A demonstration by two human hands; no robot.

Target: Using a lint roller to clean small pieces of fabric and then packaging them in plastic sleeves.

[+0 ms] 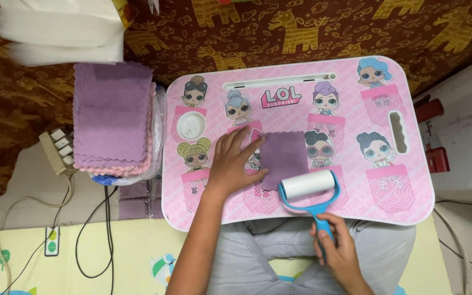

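Note:
A square purple cloth [285,155] with zigzag edges lies flat on a pink lap table [350,180] printed with cartoon dolls. My left hand [233,164] rests flat on the table, fingers spread, pinning the cloth's left edge. My right hand [337,246] grips the blue handle of a lint roller [308,184]. Its white roll sits on the cloth's lower right corner.
A tall stack of purple and pink cloths [113,117] stands left of the table, on a plastic bag. White folded sheets [55,33] lie at top left. A power strip [58,150] and cables [91,229] trail on the left. A white box with red parts [465,131] is on the right.

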